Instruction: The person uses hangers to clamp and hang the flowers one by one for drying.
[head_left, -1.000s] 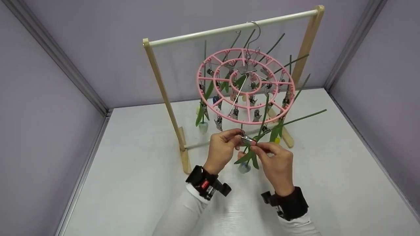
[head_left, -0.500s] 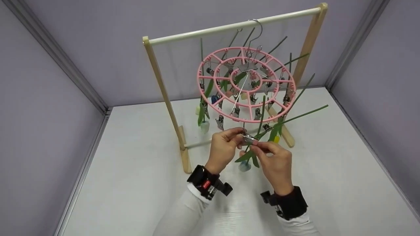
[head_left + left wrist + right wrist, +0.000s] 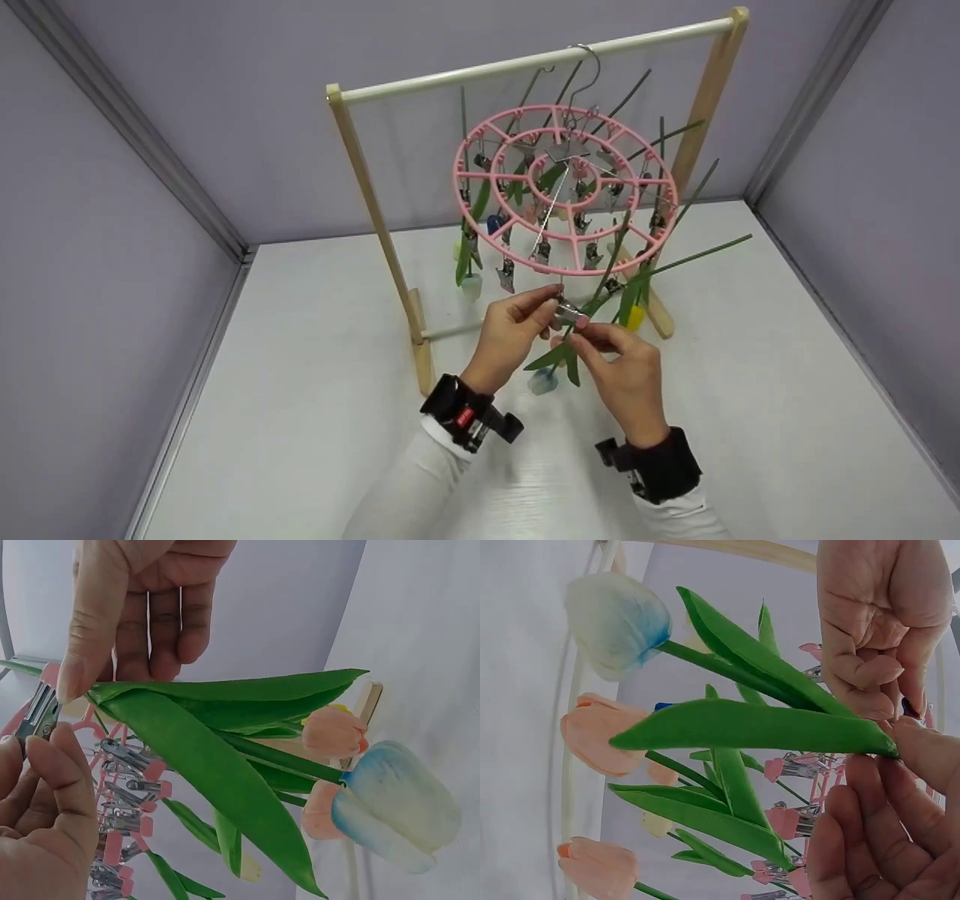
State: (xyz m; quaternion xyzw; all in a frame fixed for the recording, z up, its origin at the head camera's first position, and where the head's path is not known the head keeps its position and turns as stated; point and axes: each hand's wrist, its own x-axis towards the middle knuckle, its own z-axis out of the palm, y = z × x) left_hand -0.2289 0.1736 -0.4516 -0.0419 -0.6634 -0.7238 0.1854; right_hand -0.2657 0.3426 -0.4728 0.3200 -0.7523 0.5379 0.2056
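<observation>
A pink round clip hanger [image 3: 576,271] hangs by a metal hook, with several metal clips below it. At its near side my left hand [image 3: 507,331] pinches one metal clip [image 3: 571,313] with pink tips between thumb and fingers. Beside it my right hand [image 3: 626,379] pinches the stem of a white-and-blue artificial tulip [image 3: 397,802], where the green leaves [image 3: 225,757] join it. The tulip's head points down and its stem rises past the clip. In the left wrist view, the right thumb lies right at the clip's pink tip, hiding where stem and clip meet.
A wooden rack with a white top bar [image 3: 480,76] carries the hanger. Several tulips hang upside down from other clips, including a yellow one [image 3: 636,318] and a peach one [image 3: 604,733]. Their stems stick out above and to the right. A white tabletop [image 3: 315,375] lies underneath.
The tulip has tilted: its head has swung a little left and its stem's upper end right. Left hand and clip have risen slightly; the right hand has shifted slightly left.
</observation>
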